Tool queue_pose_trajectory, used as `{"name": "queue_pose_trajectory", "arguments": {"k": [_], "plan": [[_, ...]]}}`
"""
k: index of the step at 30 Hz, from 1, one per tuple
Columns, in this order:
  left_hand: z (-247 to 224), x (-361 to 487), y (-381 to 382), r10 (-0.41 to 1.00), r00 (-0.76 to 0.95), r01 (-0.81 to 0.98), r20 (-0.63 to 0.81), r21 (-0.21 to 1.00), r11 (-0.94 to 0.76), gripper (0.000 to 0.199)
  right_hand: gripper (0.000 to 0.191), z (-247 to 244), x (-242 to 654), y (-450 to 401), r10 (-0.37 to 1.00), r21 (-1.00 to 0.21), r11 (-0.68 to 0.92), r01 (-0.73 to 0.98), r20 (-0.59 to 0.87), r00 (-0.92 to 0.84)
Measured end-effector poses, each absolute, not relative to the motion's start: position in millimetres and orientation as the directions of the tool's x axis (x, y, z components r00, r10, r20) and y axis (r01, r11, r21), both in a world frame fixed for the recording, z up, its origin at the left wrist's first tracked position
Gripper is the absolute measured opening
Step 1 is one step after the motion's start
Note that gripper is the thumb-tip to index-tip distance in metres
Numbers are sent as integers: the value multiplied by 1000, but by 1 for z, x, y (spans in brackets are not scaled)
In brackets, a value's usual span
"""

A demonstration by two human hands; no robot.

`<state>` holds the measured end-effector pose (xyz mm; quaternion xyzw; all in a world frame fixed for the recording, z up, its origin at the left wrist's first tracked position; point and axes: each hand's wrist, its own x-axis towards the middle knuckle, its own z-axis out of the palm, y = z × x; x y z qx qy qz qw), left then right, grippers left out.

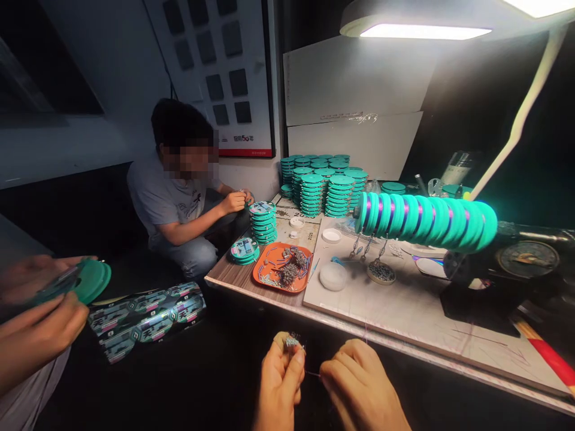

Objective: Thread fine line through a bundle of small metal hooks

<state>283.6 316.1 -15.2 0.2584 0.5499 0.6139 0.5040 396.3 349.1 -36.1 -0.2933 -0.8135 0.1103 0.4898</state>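
Below the table's front edge, my left hand [279, 380] pinches a small cluster of silvery metal pieces [291, 342] between thumb and fingers; their exact kind is too small to tell. Just right of it is my right hand [359, 383], its fingers closed. A thin line [312, 374] runs from the left hand into the right fingers. Behind them, on the table, an orange tray [259, 276] holds dark metal clumps and small tubes. Teal line spools [426, 220] sit in a row on a horizontal shaft, with thin lines and metal pieces hanging down from them.
Stacked teal spools [339, 194] stand at the back. A round dish of small parts [381, 273] and a white lid [333, 276] lie on the board. The dark winding machine [485, 269] is at right. One person sits across; another's hands [63, 323] hold a spool at left.
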Motion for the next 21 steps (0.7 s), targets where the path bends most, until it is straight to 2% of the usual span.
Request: {"name": "queue_pose_trajectory", "arguments": {"k": [4, 8, 11, 15, 18, 21], "plan": [[-20, 282, 313, 890, -388, -320, -238, 941, 113, 38, 21, -38, 396, 350, 600, -486, 796, 360, 713, -363], [-33, 280, 306, 839, -502, -261, -209, 962, 84, 27, 21, -29, 399, 351, 619, -515, 781, 354, 712, -331], [-35, 281, 302, 817, -560, -195, -142, 980, 37, 23, 18, -21, 401, 352, 627, -512, 773, 375, 707, -327], [-24, 283, 305, 849, -528, -75, 0, 996, -47, 21, 19, -17, 404, 353, 622, -501, 771, 393, 724, -298], [-16, 283, 307, 868, -494, 37, 45, 999, -31, 25, 17, -15, 405, 352, 593, -459, 794, 399, 728, -343], [-12, 282, 308, 886, -461, 59, 57, 998, -33, 26, 19, -11, 404, 353, 506, -343, 839, 422, 776, -377]]}}
